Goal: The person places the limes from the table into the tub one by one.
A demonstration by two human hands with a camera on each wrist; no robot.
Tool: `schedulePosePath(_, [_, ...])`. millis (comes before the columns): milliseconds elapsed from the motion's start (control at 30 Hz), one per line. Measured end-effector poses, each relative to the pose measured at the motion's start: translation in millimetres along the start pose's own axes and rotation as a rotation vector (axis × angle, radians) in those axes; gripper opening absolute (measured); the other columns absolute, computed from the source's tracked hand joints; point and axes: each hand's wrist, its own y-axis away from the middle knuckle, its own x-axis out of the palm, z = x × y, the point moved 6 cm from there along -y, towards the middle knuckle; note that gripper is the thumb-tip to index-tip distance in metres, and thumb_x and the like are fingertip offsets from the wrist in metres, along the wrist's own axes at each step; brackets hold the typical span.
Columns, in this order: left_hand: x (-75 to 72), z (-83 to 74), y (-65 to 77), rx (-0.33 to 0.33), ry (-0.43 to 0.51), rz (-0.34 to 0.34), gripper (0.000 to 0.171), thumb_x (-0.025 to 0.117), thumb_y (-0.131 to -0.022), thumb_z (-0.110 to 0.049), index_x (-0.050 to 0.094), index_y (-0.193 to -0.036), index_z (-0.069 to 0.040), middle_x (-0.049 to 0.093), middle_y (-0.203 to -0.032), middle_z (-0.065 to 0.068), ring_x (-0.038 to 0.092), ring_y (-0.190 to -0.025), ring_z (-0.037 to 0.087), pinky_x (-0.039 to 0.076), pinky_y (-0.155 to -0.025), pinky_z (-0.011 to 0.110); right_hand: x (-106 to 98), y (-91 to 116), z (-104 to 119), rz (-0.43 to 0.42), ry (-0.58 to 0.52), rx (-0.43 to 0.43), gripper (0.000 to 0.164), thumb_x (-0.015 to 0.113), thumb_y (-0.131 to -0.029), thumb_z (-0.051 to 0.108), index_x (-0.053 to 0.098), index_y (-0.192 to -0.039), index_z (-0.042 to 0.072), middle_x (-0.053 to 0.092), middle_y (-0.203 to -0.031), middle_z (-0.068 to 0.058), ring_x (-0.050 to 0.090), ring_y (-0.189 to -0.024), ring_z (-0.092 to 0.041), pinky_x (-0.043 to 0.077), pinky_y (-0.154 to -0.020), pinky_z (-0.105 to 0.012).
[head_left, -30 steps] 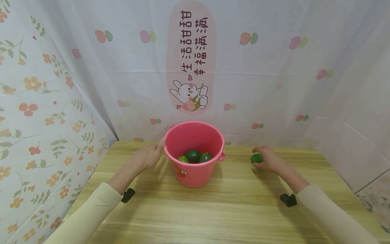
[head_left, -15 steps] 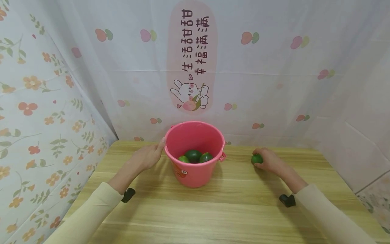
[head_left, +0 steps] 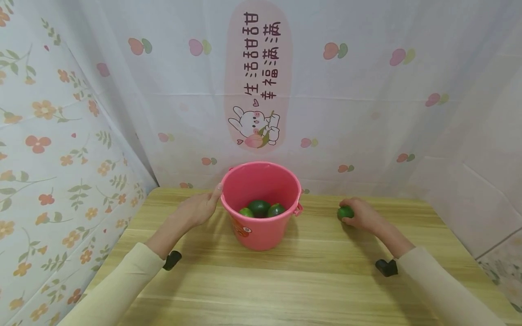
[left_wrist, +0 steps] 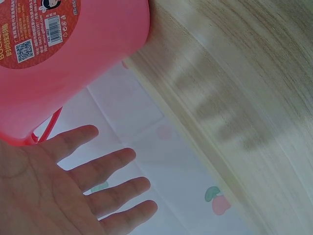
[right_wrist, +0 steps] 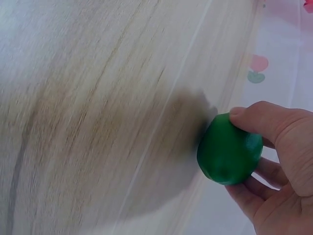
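Note:
A pink bucket (head_left: 261, 233) stands upright at the back middle of the table with several green fruits (head_left: 258, 208) inside. My left hand (head_left: 198, 209) is at the bucket's left side, thumb at the rim. In the left wrist view the fingers (left_wrist: 110, 164) are spread and nearly straight beside the labelled bucket wall (left_wrist: 98, 39). To the bucket's right, my right hand (head_left: 360, 214) holds a smooth green lime (right_wrist: 229, 151) between thumb and fingers. The lime is at or just above the tabletop; contact is hard to tell.
A wood-grain table (head_left: 253, 294) reaches back to a patterned curtain (head_left: 346, 113). Another flowered curtain (head_left: 61, 181) hangs along the left. Small black devices (head_left: 385, 267) sit at both wrists. The bucket's handle joint (head_left: 298, 209) sticks out on its right.
My right fingers have settled round the lime, and it has turned slightly in them. The left hand and the bucket have stayed in place.

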Motion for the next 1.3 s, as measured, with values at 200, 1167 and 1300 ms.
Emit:
schedulePosePath(200, [0.7,-0.3,-0.4,0.005,-0.003,-0.005,0.089,0.002,-0.104,-0.063,0.048,-0.15,-0.001,0.052,-0.146,0.022,0.049,-0.131,0.044,0.039,-0.103,0.064,-4.9,1.5,1.7,-0.02,0.0,-0.009,0.039,0.083,-0.08,-0.001,0.065,-0.112,-0.014,0.066,-0.107,-0.027,0.062,-0.099,-0.045,0.051,-0.085,-0.058])
schedulePosePath(1167, [0.5,-0.5,0.4,-0.009,-0.001,0.0,0.089,0.002,-0.104,-0.063,0.048,-0.151,-0.003,0.052,-0.146,0.022,0.049,-0.131,0.045,0.038,-0.103,0.065,-31.7,11.8,8.0,-0.049,-0.018,-0.005,0.04,0.081,-0.084,0.001,0.063,-0.117,-0.013,0.064,-0.11,-0.028,0.062,-0.095,-0.041,0.056,-0.073,-0.051])
schedulePosePath(1300, [0.2,-1.2,0.7,-0.005,0.004,-0.003,0.089,0.003,-0.104,-0.063,0.048,-0.151,-0.002,0.052,-0.146,0.022,0.049,-0.131,0.045,0.038,-0.103,0.065,-36.5,12.9,11.4,-0.062,-0.023,-0.01,0.041,0.081,-0.085,0.002,0.063,-0.118,-0.012,0.064,-0.112,-0.028,0.062,-0.097,-0.042,0.056,-0.074,-0.051])
